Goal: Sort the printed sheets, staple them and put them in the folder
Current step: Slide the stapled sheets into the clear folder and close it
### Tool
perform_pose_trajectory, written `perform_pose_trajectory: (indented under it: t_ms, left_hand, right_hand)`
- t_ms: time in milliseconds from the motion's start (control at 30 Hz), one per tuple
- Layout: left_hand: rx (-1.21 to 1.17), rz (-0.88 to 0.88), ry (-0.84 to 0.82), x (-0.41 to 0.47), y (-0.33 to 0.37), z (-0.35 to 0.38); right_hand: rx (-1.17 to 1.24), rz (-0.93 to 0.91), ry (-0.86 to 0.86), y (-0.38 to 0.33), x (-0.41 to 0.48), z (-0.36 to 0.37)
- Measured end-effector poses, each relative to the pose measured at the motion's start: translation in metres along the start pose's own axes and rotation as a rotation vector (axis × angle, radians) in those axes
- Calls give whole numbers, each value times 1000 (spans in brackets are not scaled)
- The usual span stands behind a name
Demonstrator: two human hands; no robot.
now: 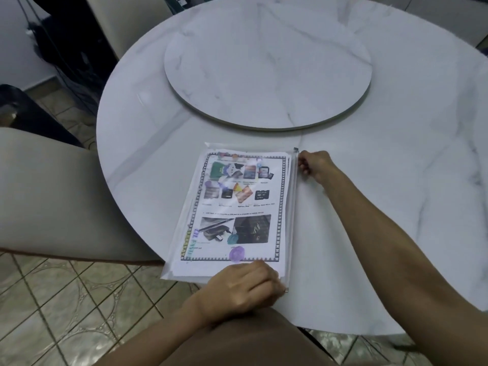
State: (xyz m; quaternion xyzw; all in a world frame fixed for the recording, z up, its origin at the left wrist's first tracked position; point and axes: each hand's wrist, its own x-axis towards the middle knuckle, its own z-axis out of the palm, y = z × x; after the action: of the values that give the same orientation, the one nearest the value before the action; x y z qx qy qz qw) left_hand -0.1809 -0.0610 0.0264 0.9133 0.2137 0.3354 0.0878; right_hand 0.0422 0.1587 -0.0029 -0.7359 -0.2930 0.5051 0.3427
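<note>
My left hand (pixel 245 283) curls its fingers down over the near right corner of the clear plastic zip folder (pixel 290 220). The folder lies flat on the round white marble-patterned table (pixel 383 207), with the colour-printed white sheets (pixel 237 207) inside. Farther off, my right hand (pixel 314 163) pinches the folder's far right edge with curled fingers, just beside the small zip slider (pixel 296 149).

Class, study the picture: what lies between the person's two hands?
Head view: the zip edge of the clear folder, printed sheets inside, runs from the left hand to the right hand.
</note>
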Motion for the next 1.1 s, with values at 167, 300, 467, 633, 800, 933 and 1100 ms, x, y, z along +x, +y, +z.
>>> perform_pose_trajectory:
  t_ms: [167, 300, 467, 633, 800, 933, 1100]
  left_hand:
    - [-24, 36, -80, 2, -7, 11]
    - [1, 57, -202, 1, -18, 38]
    - [8, -149, -318, -4, -43, 60]
    - [95, -635, -130, -11, -90, 26]
    - [256, -1100, -229, -41, -144, -13]
    - [168, -1127, -311, -43, -144, -9]
    - [82, -1068, -255, -33, -112, 9]
  right_hand:
    - [-42, -78, 55, -2, 8, -9]
    - [-200, -202, 104, 8, -13, -29]
    - [-291, -456, 293, 42, -61, -53]
    - [-573, -462, 360, 85, -68, -69]
    - [-666, -436, 331, 101, -72, -67]
    - [-605, -443, 331, 94, -74, -63]
    - [-555, -567, 287, 75, -83, -39]
